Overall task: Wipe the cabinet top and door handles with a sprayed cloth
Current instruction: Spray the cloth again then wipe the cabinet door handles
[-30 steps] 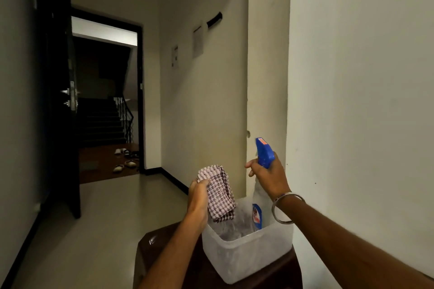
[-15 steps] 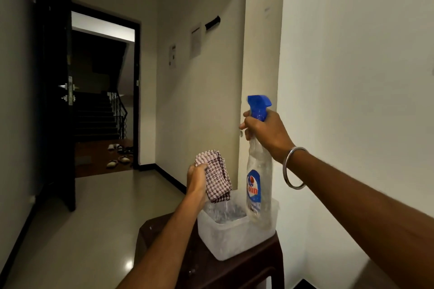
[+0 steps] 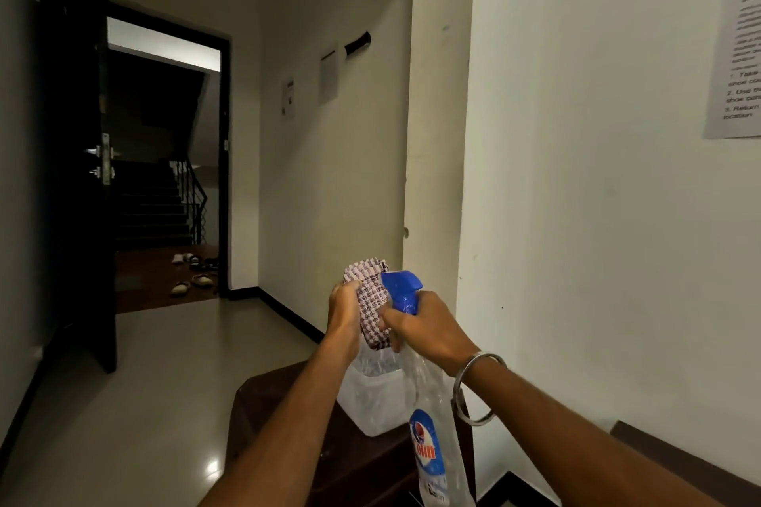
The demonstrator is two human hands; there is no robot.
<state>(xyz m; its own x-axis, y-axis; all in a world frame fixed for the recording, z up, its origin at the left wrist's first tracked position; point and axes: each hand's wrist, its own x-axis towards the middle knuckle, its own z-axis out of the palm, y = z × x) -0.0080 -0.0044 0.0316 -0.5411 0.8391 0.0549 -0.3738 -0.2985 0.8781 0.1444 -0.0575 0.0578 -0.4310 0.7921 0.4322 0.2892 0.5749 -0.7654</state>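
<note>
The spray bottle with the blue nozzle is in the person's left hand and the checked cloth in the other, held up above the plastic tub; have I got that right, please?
Not quite: the hands are swapped. In the head view the spray bottle is gripped at its blue nozzle by the right hand, the one with the bangle, while the left hand holds the checked cloth. The rest stands: both are held above the plastic tub.

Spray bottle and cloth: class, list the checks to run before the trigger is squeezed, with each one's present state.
1. Checked folded cloth gripped by the left hand: ok.
2. Clear plastic spray bottle with blue trigger head held by the right hand: ok.
3. Blue nozzle close to the cloth: ok.
4. Nozzle opening aimed at the cloth: cannot tell.
5. Translucent plastic tub below the hands to catch drips: ok.
6. Liquid left in the bottle: cannot tell.
</note>
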